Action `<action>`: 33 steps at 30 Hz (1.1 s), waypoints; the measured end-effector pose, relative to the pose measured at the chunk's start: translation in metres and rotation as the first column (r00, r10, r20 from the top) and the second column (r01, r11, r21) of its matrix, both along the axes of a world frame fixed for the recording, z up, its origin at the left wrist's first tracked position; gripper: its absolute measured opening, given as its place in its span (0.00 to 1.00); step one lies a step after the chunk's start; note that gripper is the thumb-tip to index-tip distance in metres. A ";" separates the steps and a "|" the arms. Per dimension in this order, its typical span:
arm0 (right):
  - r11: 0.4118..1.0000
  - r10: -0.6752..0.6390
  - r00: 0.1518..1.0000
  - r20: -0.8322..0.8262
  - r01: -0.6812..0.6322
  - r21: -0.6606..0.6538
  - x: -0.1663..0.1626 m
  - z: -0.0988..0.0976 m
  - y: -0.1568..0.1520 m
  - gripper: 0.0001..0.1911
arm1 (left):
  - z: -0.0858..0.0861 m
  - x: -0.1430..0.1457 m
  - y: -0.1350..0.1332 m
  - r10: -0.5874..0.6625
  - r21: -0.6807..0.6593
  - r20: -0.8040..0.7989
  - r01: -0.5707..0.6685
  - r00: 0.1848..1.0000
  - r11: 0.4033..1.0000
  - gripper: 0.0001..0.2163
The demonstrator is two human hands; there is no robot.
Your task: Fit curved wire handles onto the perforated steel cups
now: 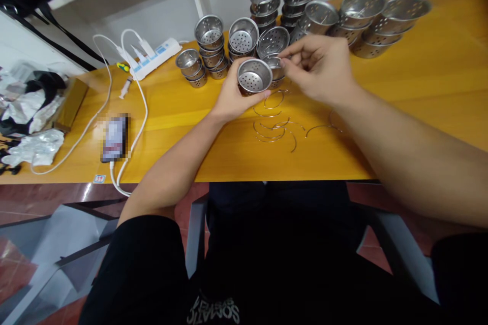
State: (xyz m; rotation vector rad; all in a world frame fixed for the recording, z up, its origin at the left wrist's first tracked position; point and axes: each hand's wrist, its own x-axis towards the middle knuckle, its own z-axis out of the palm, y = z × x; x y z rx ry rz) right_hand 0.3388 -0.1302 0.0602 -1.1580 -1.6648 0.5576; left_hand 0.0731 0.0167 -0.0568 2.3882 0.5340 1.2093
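Observation:
My left hand (231,97) is wrapped round a small perforated steel cup (254,75), held just above the yellow table (419,91) with its open mouth toward me. My right hand (318,65) is beside the cup on its right, fingers pinched together near the cup's rim; what they pinch looks like a thin wire, too fine to be sure. Several curved wire handles (272,129) lie loose on the table just below both hands.
Stacks of perforated steel cups (209,43) and wider steel strainer bowls (362,15) fill the table's far side. A white power strip (154,56) with cables, a phone (114,138) and crumpled plastic bags (36,147) lie at the left.

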 end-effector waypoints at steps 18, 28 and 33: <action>0.999 0.010 1.000 -0.028 -0.010 0.035 0.003 -0.002 0.004 0.33 | 0.023 0.002 -0.027 -0.037 0.023 -0.044 0.039 0.998 0.999 0.48; 1.000 -0.021 0.999 -0.028 0.022 0.023 0.005 0.003 0.003 0.34 | 0.012 0.003 -0.016 0.022 -0.012 0.007 -0.022 1.000 1.000 0.51; 0.999 -0.003 1.000 -0.027 0.004 0.032 0.004 0.004 0.001 0.33 | 0.009 0.005 -0.017 0.008 -0.022 0.019 -0.008 1.000 1.000 0.48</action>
